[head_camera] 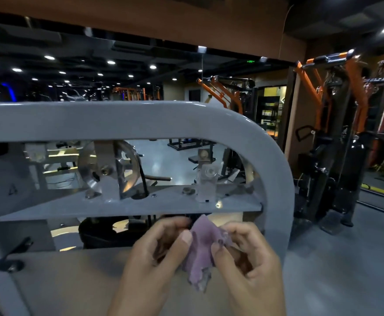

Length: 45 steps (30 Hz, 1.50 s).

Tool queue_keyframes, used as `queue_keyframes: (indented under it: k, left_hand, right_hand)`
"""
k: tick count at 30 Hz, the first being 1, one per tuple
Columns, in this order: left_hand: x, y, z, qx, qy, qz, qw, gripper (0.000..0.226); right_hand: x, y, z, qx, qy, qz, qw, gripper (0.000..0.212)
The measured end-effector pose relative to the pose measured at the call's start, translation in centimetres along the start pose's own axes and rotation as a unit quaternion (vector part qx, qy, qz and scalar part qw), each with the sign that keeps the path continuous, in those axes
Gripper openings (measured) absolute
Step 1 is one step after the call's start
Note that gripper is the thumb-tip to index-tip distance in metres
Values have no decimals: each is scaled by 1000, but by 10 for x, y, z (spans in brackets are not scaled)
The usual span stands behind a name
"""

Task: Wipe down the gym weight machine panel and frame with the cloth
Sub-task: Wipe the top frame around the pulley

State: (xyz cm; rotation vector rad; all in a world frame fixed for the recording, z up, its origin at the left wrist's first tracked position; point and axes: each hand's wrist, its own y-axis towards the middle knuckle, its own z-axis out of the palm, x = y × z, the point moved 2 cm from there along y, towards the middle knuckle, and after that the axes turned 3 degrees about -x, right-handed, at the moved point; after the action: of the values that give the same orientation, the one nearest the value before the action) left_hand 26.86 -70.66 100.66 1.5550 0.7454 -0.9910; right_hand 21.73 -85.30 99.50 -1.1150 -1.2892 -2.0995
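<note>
Purple crumpled cloth [201,245] pinched between both hands, left hand [157,252] and right hand [245,254], before the grey rounded steel machine frame [209,115]; no legible writing; dim gym, glossy grey floor [336,258].

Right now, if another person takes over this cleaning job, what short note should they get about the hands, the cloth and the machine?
Left hand: pinches the purple cloth on its left edge.
Right hand: pinches the same cloth on its right edge.
The cloth is held between both hands in front of the grey frame, below the shelf with the pulley; it does not seem to touch the machine.
Done: cannot tell from this view.
Left: wipe the flat panel below and the curved frame.
</note>
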Motion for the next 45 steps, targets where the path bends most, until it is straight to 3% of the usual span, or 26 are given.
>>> queue_keyframes:
  k: [4, 8, 10, 13, 17, 19, 22, 25, 29, 32, 37, 40, 45]
  left_hand:
    - [-7, -7, 0, 36, 1, -34, 999, 36]
    - [-37, -1, -21, -63, 99, 28, 993, 28]
    - [-55, 9, -30, -140, 199, 79, 967, 15]
    - [-71, 30, -31, -220, 380, 134, 888, 19]
    - [-65, 68, -10, -152, 515, 144, 832, 7]
    - [-67, 86, -2, -148, 524, 154, 824, 5]
    - [-63, 106, 4, -108, 563, 108, 812, 8]
    - [-61, 103, 6, -31, 617, 65, 784, 18]
    - [-88, 73, -7, 62, 640, 77, 762, 17]
    - [-98, 62, -12, 68, 636, 73, 765, 13]
    - [-86, 111, 4, -17, 631, 68, 773, 16]
    - [-75, 139, 20, 62, 608, -15, 791, 31]
    - [-73, 144, 11, 158, 594, 28, 788, 44]
  right_hand:
    - [-6, -1, -4, 21, 21, 23, 999, 15]
    - [-7, -3, -5, 86, 33, 48, 995, 21]
    - [-7, 0, -10, 89, 52, 63, 993, 26]
    - [-13, 6, -18, 74, 46, 69, 994, 30]
    - [-15, 12, -9, 82, 33, 62, 994, 29]
    - [-14, 12, -3, 97, 25, 40, 994, 24]
    - [-13, 14, -2, 102, 11, 35, 994, 18]
    - [-20, 12, -7, 108, -2, 51, 993, 33]
    - [-25, 7, -14, 121, -16, 95, 988, 41]
    - [-26, 6, -17, 121, -15, 111, 986, 38]
    - [-23, 3, -18, 120, -23, 101, 987, 38]
    - [-24, -1, -19, 105, -39, 102, 988, 39]
    - [-25, 1, -28, 107, -81, 110, 985, 37]
